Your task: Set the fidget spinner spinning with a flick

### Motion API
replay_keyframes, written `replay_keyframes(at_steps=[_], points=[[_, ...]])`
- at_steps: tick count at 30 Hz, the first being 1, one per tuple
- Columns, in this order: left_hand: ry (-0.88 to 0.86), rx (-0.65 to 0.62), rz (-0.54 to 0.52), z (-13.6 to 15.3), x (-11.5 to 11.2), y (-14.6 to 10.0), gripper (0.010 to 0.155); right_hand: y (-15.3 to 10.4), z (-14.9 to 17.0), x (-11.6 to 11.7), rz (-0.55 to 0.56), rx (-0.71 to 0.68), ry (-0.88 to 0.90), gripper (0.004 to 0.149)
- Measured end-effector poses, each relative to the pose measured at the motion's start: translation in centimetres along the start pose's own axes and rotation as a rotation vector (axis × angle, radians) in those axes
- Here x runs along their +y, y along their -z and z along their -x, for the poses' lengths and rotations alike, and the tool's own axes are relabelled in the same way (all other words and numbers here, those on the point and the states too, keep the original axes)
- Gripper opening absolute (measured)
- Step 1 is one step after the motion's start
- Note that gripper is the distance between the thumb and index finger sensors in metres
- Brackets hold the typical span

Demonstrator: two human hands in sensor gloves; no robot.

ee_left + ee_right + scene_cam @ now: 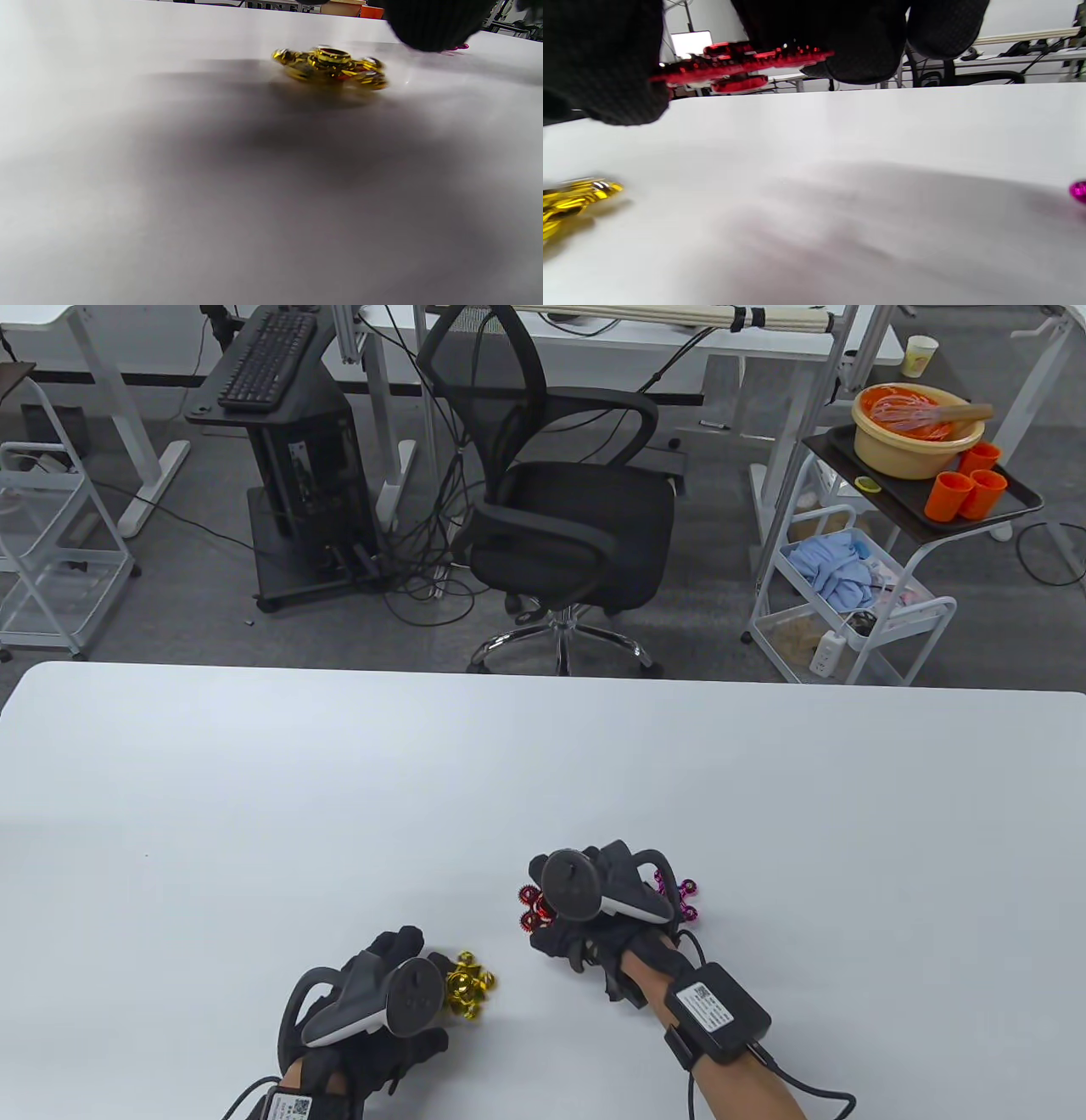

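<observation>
Metal, likely: red spinner (742,67) looks rigid, slick, light. Pinched aloft by right hand (607,912); hub best for holding. Left hand's (373,1010) grip unclear beside gold spinner (331,67).

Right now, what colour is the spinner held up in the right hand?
Red: the spinner is gripped by the right hand, lifted off the table. Right wrist view shows it best.

Bright, even light — blurred wrist views
</observation>
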State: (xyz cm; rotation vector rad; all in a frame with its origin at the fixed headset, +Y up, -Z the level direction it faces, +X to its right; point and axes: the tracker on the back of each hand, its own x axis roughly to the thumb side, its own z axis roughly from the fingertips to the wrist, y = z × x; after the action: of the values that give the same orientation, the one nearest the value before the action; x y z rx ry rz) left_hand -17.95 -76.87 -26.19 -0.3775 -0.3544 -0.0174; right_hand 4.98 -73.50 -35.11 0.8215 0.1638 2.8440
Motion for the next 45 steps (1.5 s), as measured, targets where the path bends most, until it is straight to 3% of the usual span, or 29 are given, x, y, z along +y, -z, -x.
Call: replay_keyframes(at_steps=[5, 11, 22, 32, 36, 39, 41, 45], points=[[0.000, -0.011, -0.009, -0.4, 0.0, 0.0, 0.078, -3.9, -2.1, 2.0, -0.023, -0.084, -0.042, 0.082], [0.029, -0.047, -0.022, -1.9, 0.0, -0.3, 0.078, -5.8, -4.1, 3.6, -0.064, -0.137, -0.058, 0.082], [0.082, -0.158, -0.041, -5.0, -0.5, -1.0, 0.076, -7.1, -5.3, 5.2, -0.121, -0.177, -0.121, 0.082], [0.124, -0.257, -0.037, -7.3, -1.3, -1.6, 0.065, -7.5, -5.5, 6.4, -0.169, -0.175, -0.104, 0.082], [0.150, -0.271, -0.016, -7.9, -2.0, -1.3, 0.067, -7.7, -5.2, 6.1, -0.190, -0.169, -0.089, 0.087], [0.161, -0.275, 0.002, -8.4, -2.4, -1.1, 0.070, -8.2, -4.1, 4.6, -0.147, -0.132, -0.003, 0.088], [0.181, -0.269, 0.023, -8.8, -2.8, -0.8, 0.070, -8.3, -3.2, 4.0, -0.141, -0.088, 0.035, 0.080], [0.186, -0.261, 0.037, -9.2, -3.1, -0.4, 0.070, -8.3, -2.9, 4.7, -0.190, -0.051, 0.018, 0.054]])
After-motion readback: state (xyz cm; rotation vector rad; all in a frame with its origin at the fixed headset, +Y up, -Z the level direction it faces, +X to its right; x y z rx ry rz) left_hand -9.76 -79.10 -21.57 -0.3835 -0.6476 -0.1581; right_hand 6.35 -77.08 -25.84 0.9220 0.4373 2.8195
